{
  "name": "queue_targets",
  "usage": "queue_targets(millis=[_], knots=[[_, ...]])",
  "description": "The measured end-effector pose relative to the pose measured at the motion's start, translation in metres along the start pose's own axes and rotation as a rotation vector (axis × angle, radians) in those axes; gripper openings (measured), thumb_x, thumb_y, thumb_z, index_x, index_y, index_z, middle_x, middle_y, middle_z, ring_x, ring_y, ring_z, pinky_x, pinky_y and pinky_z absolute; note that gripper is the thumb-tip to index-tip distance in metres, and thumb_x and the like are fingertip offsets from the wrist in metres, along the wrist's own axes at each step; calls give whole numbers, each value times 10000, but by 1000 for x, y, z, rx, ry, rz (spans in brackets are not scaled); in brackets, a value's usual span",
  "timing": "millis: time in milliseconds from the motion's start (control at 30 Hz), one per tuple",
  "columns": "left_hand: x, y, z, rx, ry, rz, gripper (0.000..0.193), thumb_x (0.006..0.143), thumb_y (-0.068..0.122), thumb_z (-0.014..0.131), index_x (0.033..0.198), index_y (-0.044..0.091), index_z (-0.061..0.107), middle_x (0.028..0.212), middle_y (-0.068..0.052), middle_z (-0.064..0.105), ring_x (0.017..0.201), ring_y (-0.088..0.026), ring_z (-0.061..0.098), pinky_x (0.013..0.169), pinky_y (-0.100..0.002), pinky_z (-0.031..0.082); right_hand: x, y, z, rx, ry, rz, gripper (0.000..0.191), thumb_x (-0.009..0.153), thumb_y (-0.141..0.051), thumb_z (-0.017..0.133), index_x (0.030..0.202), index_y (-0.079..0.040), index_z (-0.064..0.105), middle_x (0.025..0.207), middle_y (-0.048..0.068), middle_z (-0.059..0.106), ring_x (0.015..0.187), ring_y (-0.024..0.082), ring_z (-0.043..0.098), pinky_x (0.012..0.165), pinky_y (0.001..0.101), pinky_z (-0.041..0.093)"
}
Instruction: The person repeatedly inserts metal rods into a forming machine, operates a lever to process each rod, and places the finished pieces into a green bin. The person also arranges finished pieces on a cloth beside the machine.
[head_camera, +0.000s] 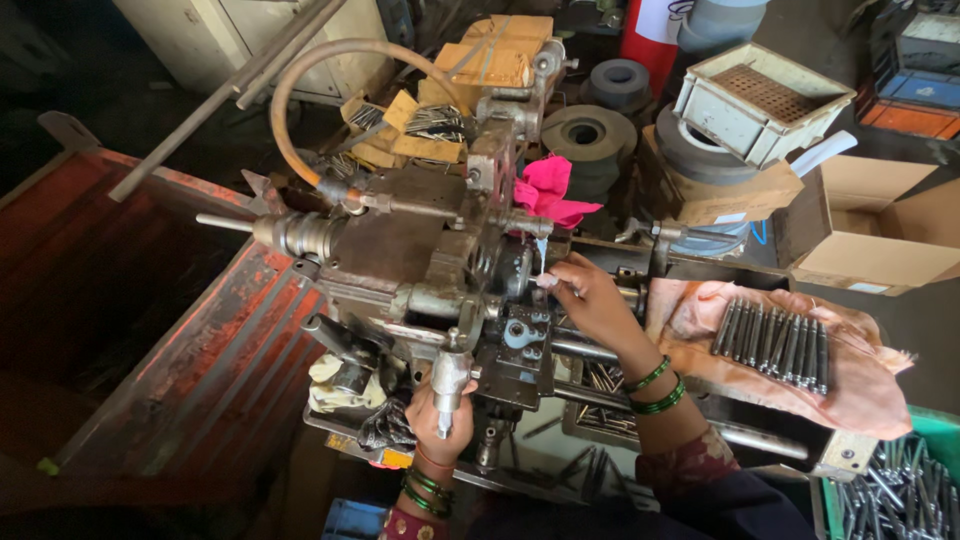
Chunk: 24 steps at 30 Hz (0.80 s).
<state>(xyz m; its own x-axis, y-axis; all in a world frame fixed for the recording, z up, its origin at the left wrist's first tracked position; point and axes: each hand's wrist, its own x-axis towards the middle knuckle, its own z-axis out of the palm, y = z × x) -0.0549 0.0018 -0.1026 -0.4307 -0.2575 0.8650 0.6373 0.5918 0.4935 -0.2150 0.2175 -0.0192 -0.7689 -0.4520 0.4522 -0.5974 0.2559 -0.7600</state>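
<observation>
Closest to the camera, the left hand is wrapped tight around a metal lever handle at the front of a small, greasy machine, fingers fully closed on it. A bit further in, the right hand reaches into the middle of the machine with its fingertips pinched together on a thin pale pin-like piece right at the holder. It's too small to tell exactly what it is, but it looks like it stands roughly upright, long axis running up-down in the view, lower end in the fingers. Risk as I see it: if the lever moves while those fingers are in there, they could get nipped, or the piece could slip and drop into the tray below. Off to the right, a row of dark metal rods lies side by side on an orange cloth. Further back there's a pink rag, a curved hose and stacked grinding wheels.
</observation>
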Motion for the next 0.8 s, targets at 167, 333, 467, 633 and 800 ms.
queue_targets(millis=[167,333,467,633,800], knots=[[-5,-4,-1,-32,-22,-26,193,794,-40,583,911,-5,733,890,-136,750,832,-311,744,813,-389,596,-2,3,0,-25,15,-63,125,986,-121,644,1029,-8,677,938,110,596,840,262,614,756,366,498],[-13,-8,-2,-32,-19,-45,188,842,-45,570,922,-5,736,892,-133,754,827,-292,748,789,-379,597,-14,15,-9,-109,26,-73,166,1003,-164,654,977,0,671,871,111,567,816,266,573,736,372,476],[-13,-7,-2,-26,-18,-45,189,860,-50,570,928,-4,741,890,-132,754,825,-290,747,789,-376,597,-33,23,-35,-160,54,-79,220,1033,-182,657,912,2,644,818,84,579,836,248,553,766,360,469],[-11,-3,0,-33,-3,-61,192,865,-45,565,941,-1,736,904,-138,745,832,-306,740,787,-383,586,-56,24,-48,-34,264,107,182,1025,-186,665,1031,-12,719,911,71,630,822,167,595,734,297,495],[-9,0,-1,-17,-3,-57,206,851,-30,554,945,-3,735,891,-124,749,803,-293,735,765,-378,578,-53,20,-12,698,489,355,213,1024,-182,640,1154,-36,723,1099,52,743,921,138,714,862,285,617]])
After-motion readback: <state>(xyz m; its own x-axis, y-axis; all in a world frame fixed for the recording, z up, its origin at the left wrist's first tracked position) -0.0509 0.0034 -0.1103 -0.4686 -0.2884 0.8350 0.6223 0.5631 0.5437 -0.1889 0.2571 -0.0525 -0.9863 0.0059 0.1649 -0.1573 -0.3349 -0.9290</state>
